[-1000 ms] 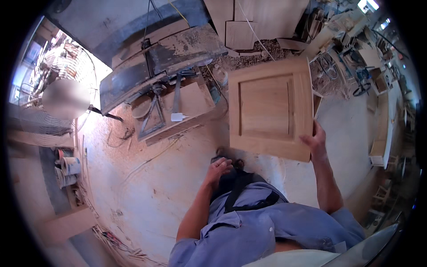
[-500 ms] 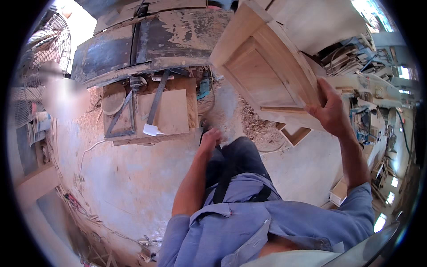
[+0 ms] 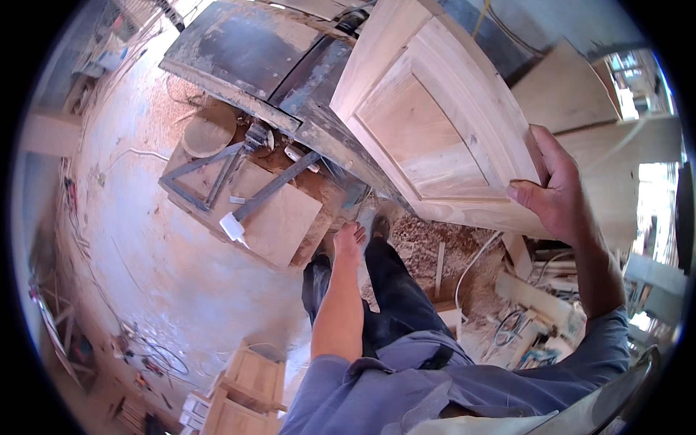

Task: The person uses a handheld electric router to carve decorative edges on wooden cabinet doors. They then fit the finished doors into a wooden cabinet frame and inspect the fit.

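Observation:
My right hand (image 3: 554, 185) grips the right edge of a pale wooden panel door (image 3: 413, 130), thumb on its face and fingers round the edge. The door is tilted, its far part over the dark machine table (image 3: 246, 43). Low in front of my legs hangs my left hand (image 3: 349, 238), its fingers curled in loosely, with nothing visible in them. It is nearest to the wooden board (image 3: 279, 217) on the low stand, where metal squares (image 3: 217, 170), a white plastic bottle (image 3: 233, 228) and a round wooden disc (image 3: 210, 129) lie.
Sawdust and shavings (image 3: 435, 250) cover the floor by my feet. A pale cable (image 3: 475, 268) crosses there, beside wood offcuts (image 3: 540, 301) at the right. Behind me at lower left stands a wooden cabinet piece (image 3: 250, 388). Large sheets (image 3: 569, 87) lean at far right.
My view has swung to the right, and I stand closer to the machine and sawdust. The door has stayed in my right hand. My left hand has stayed low beside my legs.

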Motion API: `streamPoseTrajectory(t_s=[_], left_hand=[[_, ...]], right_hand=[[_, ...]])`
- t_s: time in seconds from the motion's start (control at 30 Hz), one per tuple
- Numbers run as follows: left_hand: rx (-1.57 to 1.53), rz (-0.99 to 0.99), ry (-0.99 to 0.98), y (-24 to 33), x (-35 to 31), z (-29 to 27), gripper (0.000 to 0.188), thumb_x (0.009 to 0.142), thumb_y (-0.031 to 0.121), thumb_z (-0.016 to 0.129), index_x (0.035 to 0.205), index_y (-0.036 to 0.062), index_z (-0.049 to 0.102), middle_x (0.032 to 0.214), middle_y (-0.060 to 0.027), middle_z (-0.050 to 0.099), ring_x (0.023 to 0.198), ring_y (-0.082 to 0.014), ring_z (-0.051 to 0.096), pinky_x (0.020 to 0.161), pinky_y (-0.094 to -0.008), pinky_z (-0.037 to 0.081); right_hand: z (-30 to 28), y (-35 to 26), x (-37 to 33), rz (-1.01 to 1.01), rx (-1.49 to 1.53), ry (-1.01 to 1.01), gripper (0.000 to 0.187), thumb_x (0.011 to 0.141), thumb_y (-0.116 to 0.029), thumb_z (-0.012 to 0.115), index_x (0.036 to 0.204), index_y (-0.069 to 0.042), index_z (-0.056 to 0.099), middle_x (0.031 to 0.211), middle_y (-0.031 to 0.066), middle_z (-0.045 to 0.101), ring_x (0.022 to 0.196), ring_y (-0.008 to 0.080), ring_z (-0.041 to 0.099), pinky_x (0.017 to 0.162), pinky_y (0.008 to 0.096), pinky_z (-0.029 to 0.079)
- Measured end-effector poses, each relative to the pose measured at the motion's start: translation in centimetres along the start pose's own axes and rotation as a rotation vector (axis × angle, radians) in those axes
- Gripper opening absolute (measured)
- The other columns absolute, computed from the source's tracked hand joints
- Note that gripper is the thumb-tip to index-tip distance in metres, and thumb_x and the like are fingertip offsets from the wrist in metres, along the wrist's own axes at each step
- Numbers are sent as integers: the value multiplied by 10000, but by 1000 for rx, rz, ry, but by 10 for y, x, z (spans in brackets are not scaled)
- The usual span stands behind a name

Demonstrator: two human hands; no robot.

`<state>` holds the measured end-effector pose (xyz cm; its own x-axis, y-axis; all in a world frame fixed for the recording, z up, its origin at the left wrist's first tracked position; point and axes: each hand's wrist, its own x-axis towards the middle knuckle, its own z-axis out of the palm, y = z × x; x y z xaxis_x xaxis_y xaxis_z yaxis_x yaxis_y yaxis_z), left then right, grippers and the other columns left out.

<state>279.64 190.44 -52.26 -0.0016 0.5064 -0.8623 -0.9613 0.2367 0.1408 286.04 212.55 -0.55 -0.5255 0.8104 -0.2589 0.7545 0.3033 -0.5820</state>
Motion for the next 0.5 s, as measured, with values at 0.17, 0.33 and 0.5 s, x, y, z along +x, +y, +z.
streamPoseTrajectory(t_s=[0.17, 0.33, 0.5], left_hand=[[-310, -33, 136, -46, 44, 30, 341, 1020, 234, 574, 1306, 55, 528, 1242, -120, 613, 1173, -319, 594, 936, -453, 504], [-513, 131, 115, -79, 113, 1, 422, 1009, 217, 595, 1383, 59, 478, 1403, -123, 533, 1247, -332, 558, 1005, -469, 464], [-560, 246, 95, -89, 171, -1, 475, 994, 175, 603, 1418, 31, 447, 1375, -129, 555, 1271, -315, 537, 1013, -460, 449]], right_hand=[[2, 38, 17, -47, -335, 25, 761, 798, -63, 741, 1428, 136, 363, 1215, 222, 610, 1108, 225, 587, 986, 354, 472], [-2, 23, 10, -9, -324, -98, 801, 808, -60, 691, 1471, 131, 285, 1297, 249, 554, 1181, 302, 583, 1026, 393, 461], [-19, 13, 2, 133, -214, -105, 782, 819, -73, 649, 1476, 121, 270, 1308, 236, 532, 1184, 299, 578, 1031, 406, 458]])
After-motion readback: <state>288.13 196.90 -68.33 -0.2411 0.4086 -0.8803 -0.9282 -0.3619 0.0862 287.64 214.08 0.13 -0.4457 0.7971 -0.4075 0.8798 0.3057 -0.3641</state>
